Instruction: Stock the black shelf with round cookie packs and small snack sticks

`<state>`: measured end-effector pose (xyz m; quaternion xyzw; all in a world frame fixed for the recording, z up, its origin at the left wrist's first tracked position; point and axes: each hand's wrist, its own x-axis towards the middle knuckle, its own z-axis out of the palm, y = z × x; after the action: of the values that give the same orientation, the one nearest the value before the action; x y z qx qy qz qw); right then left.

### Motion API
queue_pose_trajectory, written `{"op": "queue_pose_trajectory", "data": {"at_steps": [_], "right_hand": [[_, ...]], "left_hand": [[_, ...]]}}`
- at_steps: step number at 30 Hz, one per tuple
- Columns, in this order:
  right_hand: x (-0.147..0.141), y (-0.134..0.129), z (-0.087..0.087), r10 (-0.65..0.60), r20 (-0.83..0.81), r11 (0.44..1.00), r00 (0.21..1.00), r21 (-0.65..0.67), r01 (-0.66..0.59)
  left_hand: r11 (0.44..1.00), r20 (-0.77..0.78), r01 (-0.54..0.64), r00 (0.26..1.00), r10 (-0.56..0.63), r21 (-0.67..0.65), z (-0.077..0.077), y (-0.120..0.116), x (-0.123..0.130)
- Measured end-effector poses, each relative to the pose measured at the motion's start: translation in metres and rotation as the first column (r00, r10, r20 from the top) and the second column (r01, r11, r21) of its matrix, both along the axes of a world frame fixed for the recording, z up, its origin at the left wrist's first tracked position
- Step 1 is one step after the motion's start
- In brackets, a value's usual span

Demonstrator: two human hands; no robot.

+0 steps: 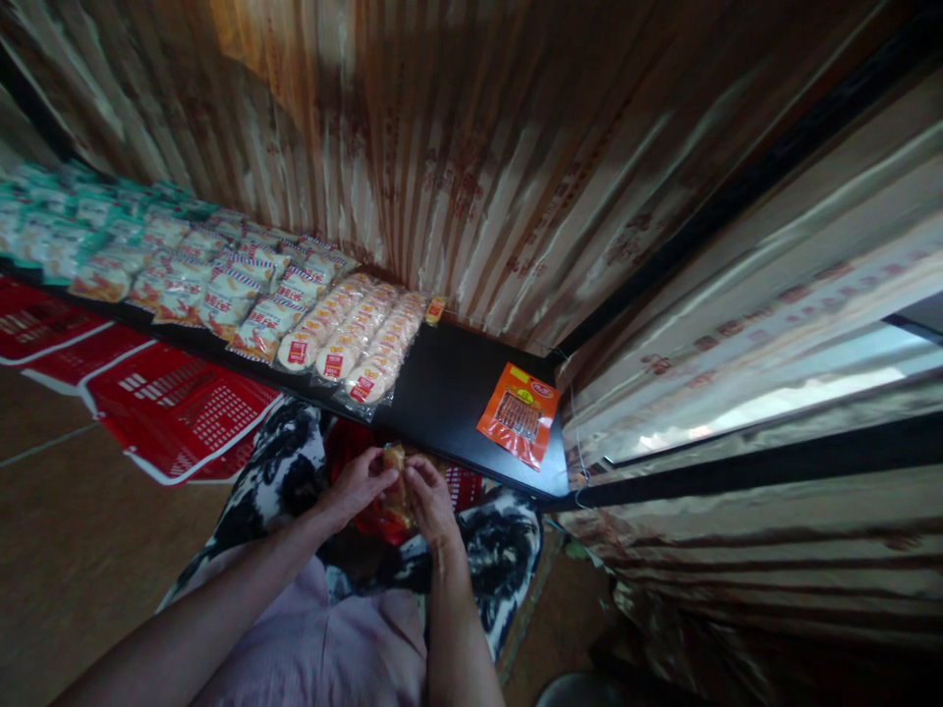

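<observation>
Between my two hands, over my lap and just in front of the black shelf [449, 393], is a small yellow-brown packet [396, 481] in clear wrap. My left hand [360, 483] grips its upper left side, fingers bent. The thumb and fingers of my right hand [433, 499] are closed on its right side. An orange pouch [520, 414] lies flat at the shelf's right end. Rows of round white crackers in clear wrap [333, 344] lie on the shelf beyond my hands. A small yellow packet [435, 310] rests at their back right corner.
White and orange snack bags [228, 295] and green bags [66, 241] fill the shelf's left part. Red printed bags [177, 403] hang below its front edge. Pleated printed sheeting [457, 147] rises behind, and a dark bar [737, 471] runs right from the shelf's corner.
</observation>
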<state>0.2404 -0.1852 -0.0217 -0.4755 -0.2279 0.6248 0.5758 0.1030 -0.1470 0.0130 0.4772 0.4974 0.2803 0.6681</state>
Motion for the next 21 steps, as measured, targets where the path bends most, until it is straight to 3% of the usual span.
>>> {"op": "queue_pose_trajectory", "data": {"at_steps": [4, 11, 21], "right_hand": [[0.000, 0.000, 0.002, -0.018, -0.010, 1.000, 1.000, 0.018, 0.018], [-0.001, -0.001, 0.003, -0.009, -0.015, 0.998, 1.000, 0.061, 0.010], [0.000, -0.001, 0.000, 0.003, -0.004, 0.998, 1.000, 0.066, -0.003]], "left_hand": [[1.000, 0.014, -0.010, 1.000, 0.010, -0.018, 0.003, -0.001, 0.002], [0.996, -0.047, -0.034, 0.998, 0.038, 0.081, 0.008, 0.000, 0.001], [0.997, -0.026, -0.068, 0.997, 0.068, 0.034, 0.008, -0.001, 0.002]]}}
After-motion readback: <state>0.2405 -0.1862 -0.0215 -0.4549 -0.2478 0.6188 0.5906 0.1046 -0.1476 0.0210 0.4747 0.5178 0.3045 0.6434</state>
